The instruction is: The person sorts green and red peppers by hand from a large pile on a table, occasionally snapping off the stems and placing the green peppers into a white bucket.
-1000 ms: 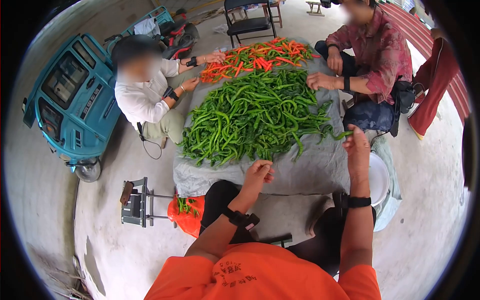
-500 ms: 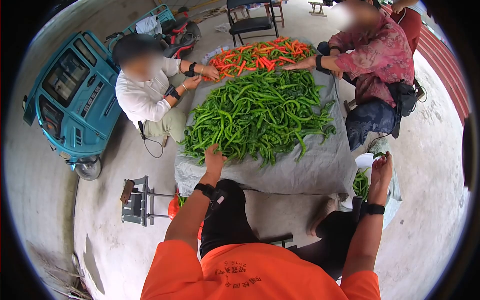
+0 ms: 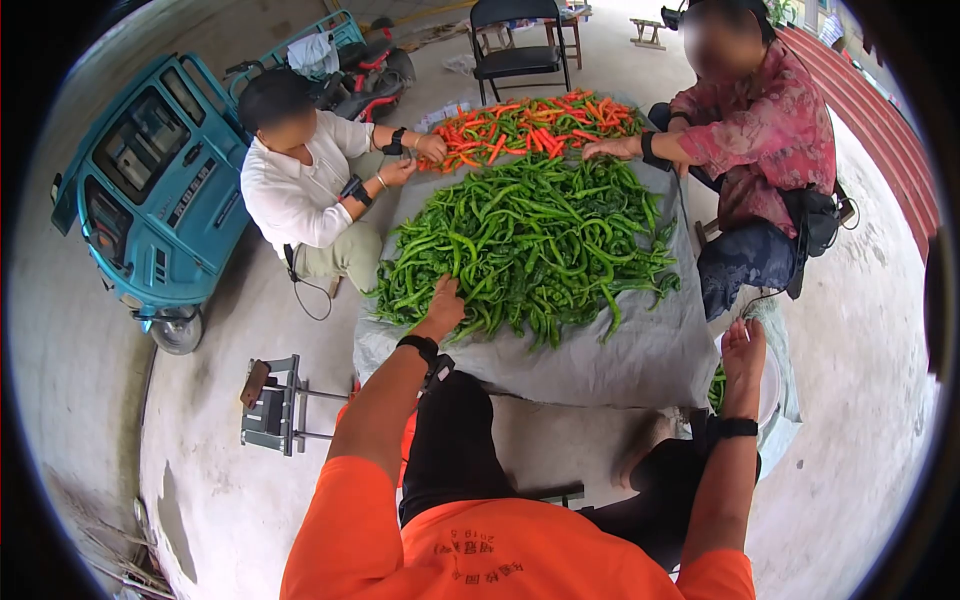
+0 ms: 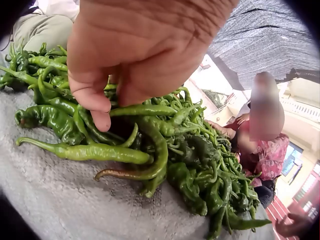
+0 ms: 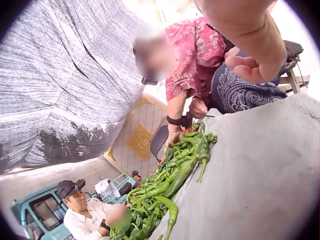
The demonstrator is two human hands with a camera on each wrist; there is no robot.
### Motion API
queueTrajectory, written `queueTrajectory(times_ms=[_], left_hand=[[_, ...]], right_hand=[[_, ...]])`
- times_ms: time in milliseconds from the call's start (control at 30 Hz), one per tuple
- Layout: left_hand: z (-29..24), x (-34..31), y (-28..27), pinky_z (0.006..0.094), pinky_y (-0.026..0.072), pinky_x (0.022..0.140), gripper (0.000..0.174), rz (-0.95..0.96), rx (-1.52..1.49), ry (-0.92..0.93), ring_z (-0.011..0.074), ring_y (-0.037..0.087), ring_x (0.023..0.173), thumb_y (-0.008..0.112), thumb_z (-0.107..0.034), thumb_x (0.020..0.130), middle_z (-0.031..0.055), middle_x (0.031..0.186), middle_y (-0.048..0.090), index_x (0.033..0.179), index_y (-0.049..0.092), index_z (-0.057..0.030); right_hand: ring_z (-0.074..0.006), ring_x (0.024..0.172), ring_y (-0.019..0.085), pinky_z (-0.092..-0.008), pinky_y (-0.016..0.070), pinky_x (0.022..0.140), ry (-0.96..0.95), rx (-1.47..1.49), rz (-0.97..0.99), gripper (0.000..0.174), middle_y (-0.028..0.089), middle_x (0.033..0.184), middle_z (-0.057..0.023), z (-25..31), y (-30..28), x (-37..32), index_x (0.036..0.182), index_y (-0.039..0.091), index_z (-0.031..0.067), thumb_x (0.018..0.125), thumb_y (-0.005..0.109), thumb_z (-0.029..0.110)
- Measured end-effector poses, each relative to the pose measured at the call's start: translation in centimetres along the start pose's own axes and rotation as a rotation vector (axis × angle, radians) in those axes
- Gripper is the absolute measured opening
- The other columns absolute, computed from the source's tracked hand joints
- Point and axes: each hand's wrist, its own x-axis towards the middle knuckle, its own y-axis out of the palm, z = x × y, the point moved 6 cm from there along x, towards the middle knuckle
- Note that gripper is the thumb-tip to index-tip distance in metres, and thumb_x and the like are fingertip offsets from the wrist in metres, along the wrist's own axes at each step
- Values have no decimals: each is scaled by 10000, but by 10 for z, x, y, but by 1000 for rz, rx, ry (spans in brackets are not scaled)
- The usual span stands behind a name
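Note:
A heap of green chili peppers (image 3: 530, 240) lies on a grey sheet (image 3: 640, 350). My left hand (image 3: 440, 310) reaches into the near left edge of this heap. In the left wrist view its bent fingers (image 4: 90, 100) touch the peppers, thumb set apart from them; I cannot tell whether they grip one. Beyond the sheet's right corner, my right hand (image 3: 743, 355) is raised by a white bucket (image 3: 770, 385) with green peppers inside. Nothing shows in that hand; its fingers (image 5: 245, 65) are loosely curled in the right wrist view.
Red and green peppers (image 3: 540, 125) lie along the sheet's far end. A person in white (image 3: 300, 190) sits at the left, another in a patterned red shirt (image 3: 750, 150) at the right, both reaching to the peppers. A folding stool (image 3: 275, 405) and blue three-wheeler (image 3: 160, 180) stand left.
My right hand carried a green pepper from the heap to the bucket and let it go. My left hand moved left, then into the heap's edge. The person at right reached toward the red peppers.

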Motion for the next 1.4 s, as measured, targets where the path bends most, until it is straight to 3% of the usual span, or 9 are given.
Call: queueTrajectory(times_ms=[33,200,267,433,533,633,833,1033,1400], left_hand=[[1,1,3,408,359,1023,311,7,41,26,349,311,1292,651,-35,754,169,1380,354,1049,617,59],[33,12,16,415,422,937,317,-452,-977,-206,368,427,1176,600,-39,766,218,1265,452,1077,598,23],[34,2,3,407,450,888,375,-516,-873,-110,370,475,1114,575,-17,758,217,1247,453,1130,556,19],[45,-10,-31,429,480,742,123,-812,-619,-139,347,552,953,627,-26,741,175,931,593,852,581,-1],[59,-13,-43,405,497,633,179,-776,-611,-257,297,609,805,623,-35,787,156,890,596,947,555,7],[71,-14,-35,298,521,531,220,-728,-1499,-521,197,628,603,582,-117,862,122,833,583,1049,516,-21],[59,-27,-46,258,464,406,268,-658,-1516,-533,151,578,476,485,-233,946,90,796,571,1062,463,8],[16,-38,-66,233,447,393,310,-514,-1726,-336,113,537,449,457,-328,956,54,793,574,975,519,-25],[-168,-88,-89,228,443,470,297,35,-1954,-21,85,528,525,469,-365,953,34,854,571,944,520,-73]], right_hand=[[-118,779,571,-267,479,701,7,-4,13,324,577,1035,-29,-4,2,-1,1152,490,127,895,551,314],[-111,775,567,-258,479,695,7,-56,47,342,576,1039,-26,-10,22,-9,1136,495,98,882,561,317],[-107,774,565,-254,480,689,-4,-80,70,354,575,1041,-24,-13,28,-15,1130,499,84,876,565,321],[-98,774,560,-251,481,674,0,-110,92,337,576,1042,-9,-16,47,-21,1111,522,85,876,562,323],[-88,759,559,-247,480,662,29,-118,119,313,591,1003,9,-21,58,-26,1090,540,96,880,553,327],[-80,728,558,-245,478,650,73,-99,210,280,608,933,28,-28,67,-32,1061,559,110,884,546,327],[-72,690,572,-239,481,637,91,-133,307,203,633,856,56,-33,88,-50,992,590,145,891,536,312],[-86,698,566,-241,472,643,79,-253,448,251,617,877,25,-38,108,-72,1056,572,107,880,558,285],[-72,730,554,-202,456,676,112,-810,997,350,617,917,-6,-105,156,-162,1183,550,106,868,613,247]])
